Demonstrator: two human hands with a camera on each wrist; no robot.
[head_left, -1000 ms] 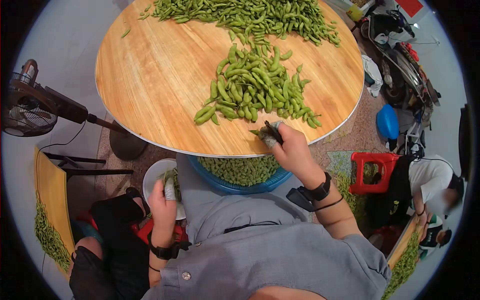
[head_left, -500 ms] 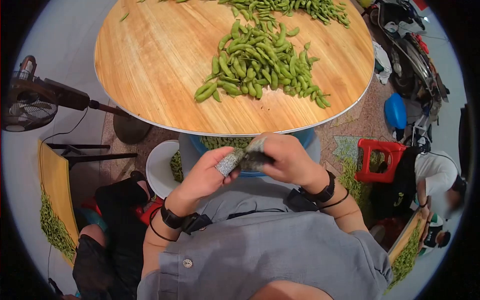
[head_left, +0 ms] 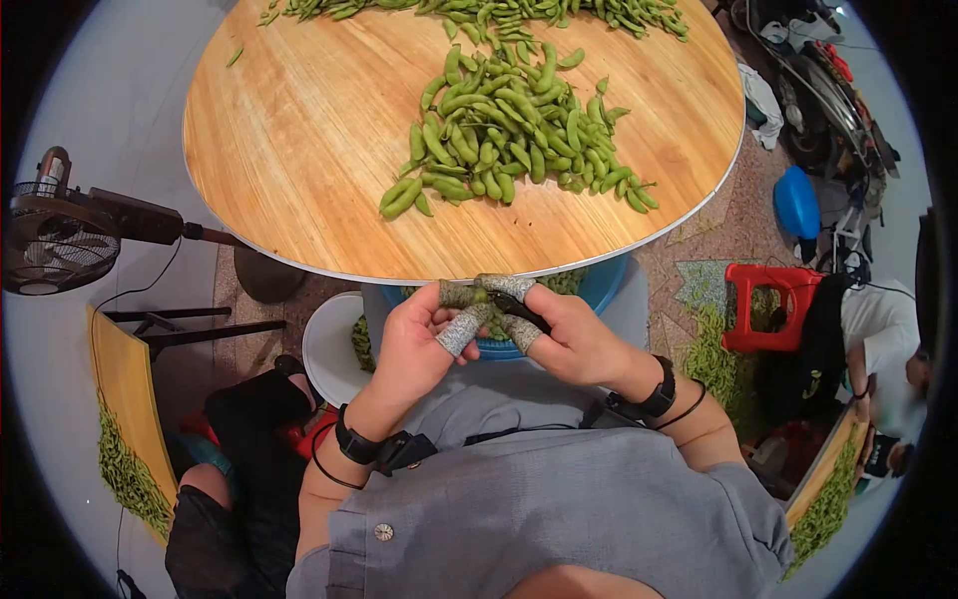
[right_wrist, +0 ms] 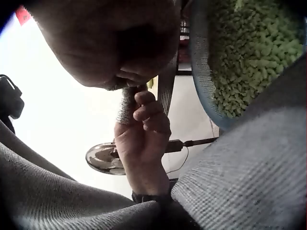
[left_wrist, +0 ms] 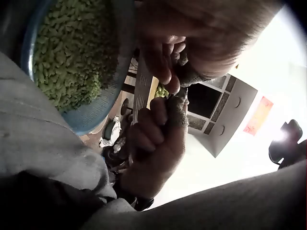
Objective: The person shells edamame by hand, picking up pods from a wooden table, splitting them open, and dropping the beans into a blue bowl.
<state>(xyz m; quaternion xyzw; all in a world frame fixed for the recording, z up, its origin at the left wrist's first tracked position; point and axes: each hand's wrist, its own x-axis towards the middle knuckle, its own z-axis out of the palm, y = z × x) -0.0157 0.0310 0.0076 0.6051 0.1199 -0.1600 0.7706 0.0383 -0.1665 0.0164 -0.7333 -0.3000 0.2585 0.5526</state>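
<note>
Above the near table edge in the head view, my left hand (head_left: 411, 344) and right hand (head_left: 579, 344) meet fingertip to fingertip. Grey speckled wraps cover the thumb and index finger of each. Both hands pinch a green edamame pod (head_left: 481, 297), mostly hidden by the fingertips. A dark narrow shape (head_left: 524, 311) shows between the right thumb and index finger; I cannot tell what it is. Below the hands stands a blue basin (head_left: 602, 290) of shelled green beans (left_wrist: 72, 52). A pile of edamame pods (head_left: 499, 125) lies on the round wooden table (head_left: 299, 150).
More pods (head_left: 559, 12) line the table's far side. A white bucket (head_left: 324, 344) stands at left, near a brown fan (head_left: 65, 235). To the right are a red stool (head_left: 763, 309), a blue basin (head_left: 796, 202) and a seated person (head_left: 883, 324). Another person's legs (head_left: 249, 419) show at left.
The right hand has come back from the pod pile on the table, and the left hand has moved over from beside the white bucket. They now meet over the basin.
</note>
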